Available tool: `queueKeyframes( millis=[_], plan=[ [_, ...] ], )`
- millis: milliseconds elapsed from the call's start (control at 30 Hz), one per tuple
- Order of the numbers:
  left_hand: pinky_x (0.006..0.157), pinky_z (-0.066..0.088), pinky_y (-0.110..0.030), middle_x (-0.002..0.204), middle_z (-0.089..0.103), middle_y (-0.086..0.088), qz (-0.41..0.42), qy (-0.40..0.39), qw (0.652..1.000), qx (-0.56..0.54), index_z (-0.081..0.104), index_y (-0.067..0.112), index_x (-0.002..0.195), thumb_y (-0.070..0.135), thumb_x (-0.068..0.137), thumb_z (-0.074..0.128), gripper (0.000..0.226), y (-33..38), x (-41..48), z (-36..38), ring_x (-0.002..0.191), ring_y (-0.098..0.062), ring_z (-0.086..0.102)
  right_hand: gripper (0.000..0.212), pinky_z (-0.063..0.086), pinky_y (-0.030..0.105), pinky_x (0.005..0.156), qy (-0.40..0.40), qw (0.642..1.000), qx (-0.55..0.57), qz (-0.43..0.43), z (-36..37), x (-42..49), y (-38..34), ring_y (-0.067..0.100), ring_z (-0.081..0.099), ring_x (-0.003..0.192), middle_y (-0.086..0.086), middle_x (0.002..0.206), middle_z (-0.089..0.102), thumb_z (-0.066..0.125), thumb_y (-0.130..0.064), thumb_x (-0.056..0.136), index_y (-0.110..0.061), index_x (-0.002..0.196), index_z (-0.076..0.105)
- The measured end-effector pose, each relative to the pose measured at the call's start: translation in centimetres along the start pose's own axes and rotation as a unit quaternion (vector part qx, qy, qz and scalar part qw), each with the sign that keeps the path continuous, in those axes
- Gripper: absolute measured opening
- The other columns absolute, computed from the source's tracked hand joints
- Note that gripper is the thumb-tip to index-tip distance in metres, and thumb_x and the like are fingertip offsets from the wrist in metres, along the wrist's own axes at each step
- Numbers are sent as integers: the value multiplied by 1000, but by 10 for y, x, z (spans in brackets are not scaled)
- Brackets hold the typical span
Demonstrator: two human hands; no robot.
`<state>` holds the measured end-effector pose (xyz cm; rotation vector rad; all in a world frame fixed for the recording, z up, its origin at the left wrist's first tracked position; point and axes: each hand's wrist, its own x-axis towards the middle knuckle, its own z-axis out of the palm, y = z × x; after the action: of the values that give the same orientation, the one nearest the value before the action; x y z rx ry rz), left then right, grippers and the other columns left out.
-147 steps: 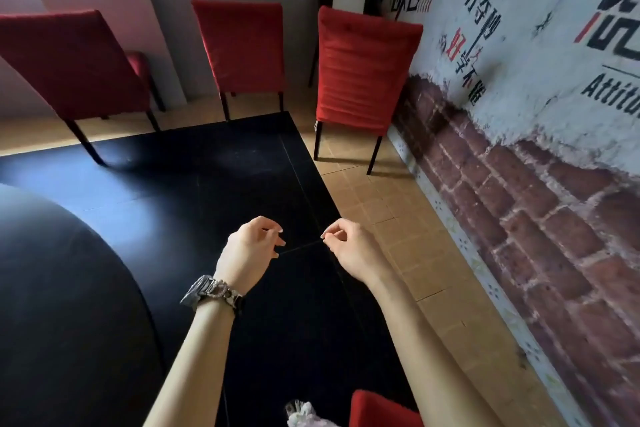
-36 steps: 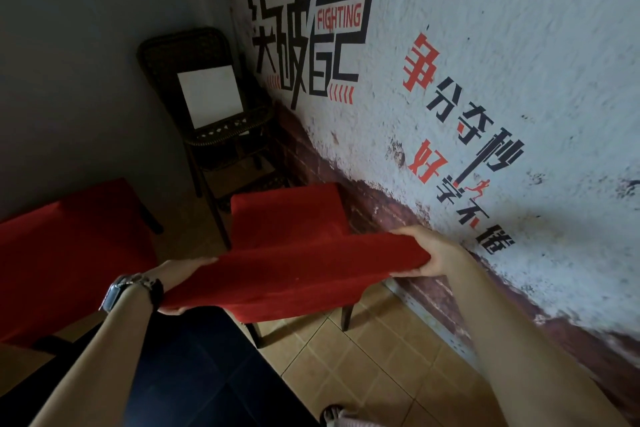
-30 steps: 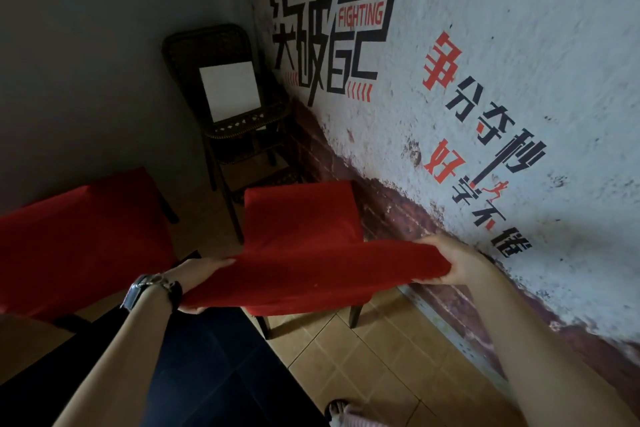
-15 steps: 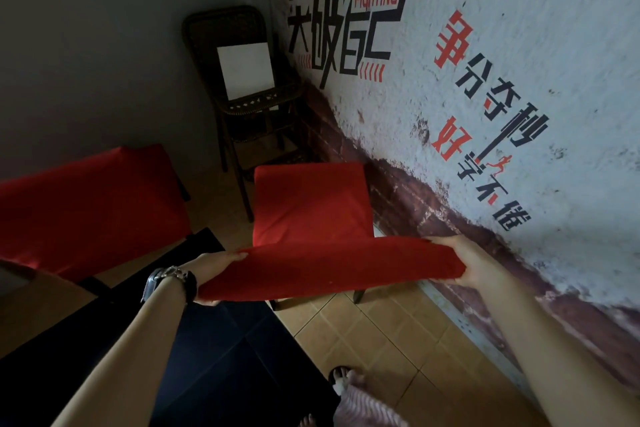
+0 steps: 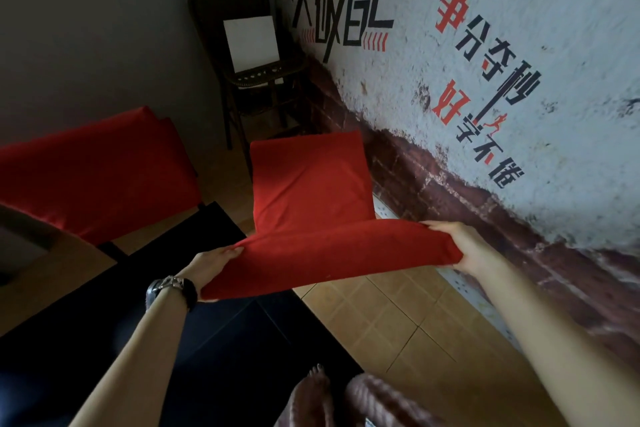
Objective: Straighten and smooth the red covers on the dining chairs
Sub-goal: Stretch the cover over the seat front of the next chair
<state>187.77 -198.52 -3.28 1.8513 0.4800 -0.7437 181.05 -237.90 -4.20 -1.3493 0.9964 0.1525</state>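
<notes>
A dining chair in a red cover [image 5: 311, 184] stands by the painted wall, seen from above and behind its backrest. The red fabric over the backrest top [image 5: 329, 256] stretches between my two hands. My left hand [image 5: 211, 263], with a watch at the wrist, grips the cover's left top corner. At the right top corner, my right hand [image 5: 464, 250] clasps the fabric. A second red-covered chair [image 5: 93, 170] stands to the left.
A dark wicker chair [image 5: 249, 55] with a white sheet [image 5: 251, 42] on it stands in the corner. The painted wall [image 5: 519, 45] with a brick base runs along the right. A black table [image 5: 207, 340] lies under my arms, and slippered feet [image 5: 346, 399] show on the tiled floor.
Since the oldest frame I have gone from the table to this chair and taken hold of its backrest cover. In the last second my hands stay gripped while the view tilts downward.
</notes>
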Motion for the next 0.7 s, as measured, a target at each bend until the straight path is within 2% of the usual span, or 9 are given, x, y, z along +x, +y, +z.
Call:
queueKeyframes(
  millis=[33,100,133,233,367,433,533,600,700],
  plan=[
    [99,45,-38,120,62,-20,-2,5,1000,-13,59,3,124,24,94,58,36,1,-1,-1,107,-33,60,28,55,43,71,1,1000,-4,1,-2,-2,1,39,60,108,22,118,63,56,-6,88,-11,113,70],
    [84,51,-37,102,66,-19,-11,14,1000,-26,61,-1,119,23,93,60,35,6,-4,-2,87,-33,63,26,56,43,66,0,1000,-5,9,-5,-7,5,40,61,105,23,116,63,58,-8,87,-11,109,71],
    [83,52,-38,99,65,-19,-12,19,999,-27,62,-1,117,22,93,61,34,8,-6,-3,82,-32,62,24,56,42,63,1,1000,-2,13,-8,-9,8,39,62,103,23,115,63,61,-9,86,-10,108,72],
    [99,46,-43,113,64,-23,-1,35,999,-9,64,0,114,20,93,60,28,5,-12,0,96,-33,61,20,55,37,51,5,1000,2,20,-14,-19,18,37,64,96,20,110,64,65,-12,84,-11,103,73],
    [103,44,-43,117,64,-20,-2,44,999,4,65,6,114,22,94,58,26,-10,-29,8,108,-35,60,16,53,32,44,-14,1000,1,20,-23,-33,29,32,62,93,16,109,63,61,-12,87,-16,94,75],
    [102,44,-43,116,64,-20,-7,46,999,-1,64,6,114,24,95,58,28,-16,-33,10,104,-35,61,15,53,31,43,-13,1000,5,20,-24,-39,31,29,62,86,14,103,64,61,-11,87,-17,93,74],
    [99,45,-41,114,63,-20,-32,30,999,-28,62,4,120,25,94,58,33,-24,-40,10,84,-30,61,15,53,32,41,-1,1000,11,25,-27,-47,39,28,60,83,11,96,61,61,-11,88,-19,88,73],
    [93,47,-40,111,62,-19,-42,29,998,-37,61,4,120,25,93,59,34,-31,-46,11,77,-27,60,14,52,32,40,10,999,17,28,-29,-53,46,28,59,83,11,96,60,62,-11,87,-19,91,73],
    [68,53,-33,103,64,-17,-46,31,998,-41,61,5,118,25,94,59,31,-40,-55,14,67,-24,63,26,53,34,42,42,997,43,39,-27,-63,56,31,59,85,16,107,59,66,-15,84,-11,110,65]
  ],
)
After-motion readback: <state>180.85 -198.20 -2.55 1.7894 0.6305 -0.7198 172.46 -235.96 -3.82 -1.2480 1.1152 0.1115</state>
